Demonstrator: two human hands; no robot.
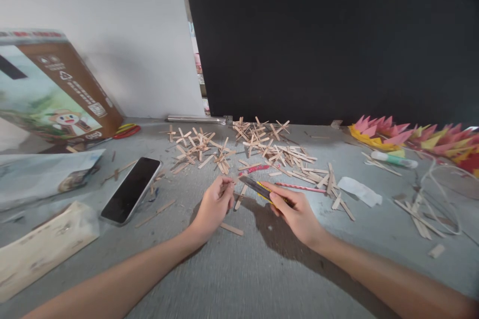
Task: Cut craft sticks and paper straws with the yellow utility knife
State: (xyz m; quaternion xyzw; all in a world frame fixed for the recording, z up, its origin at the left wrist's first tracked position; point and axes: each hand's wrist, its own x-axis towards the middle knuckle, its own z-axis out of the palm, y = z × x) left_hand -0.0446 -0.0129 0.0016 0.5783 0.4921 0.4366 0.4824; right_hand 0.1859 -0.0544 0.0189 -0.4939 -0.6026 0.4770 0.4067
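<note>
Head view: two bare arms reach over a grey desk covered with little wooden sticks.
Left hand: the left hand is curled almost closed, and its fingertips pinch one thin stick just above the desk.
Right hand: the right hand is wrapped around a yellow and black cutter knife, with the thumb lying along the top. The tip of the knife points at the stick in the other hand and is very near it; I cannot tell if they touch.
Stick piles: heaps of crossed sticks lie behind the hands, toward the black wall.
Loose stick: one short piece lies flat on the desk just below the left hand.
Other things: a dark phone lies to the left, a brown box leans farther left, a red pencil lies just behind the right hand, and pink and yellow paper shapes sit far right.
Doing it well: I think the stick should be held still and low, the fingers kept back from the blade, and the knife pushed slowly and away from the holding hand.
</note>
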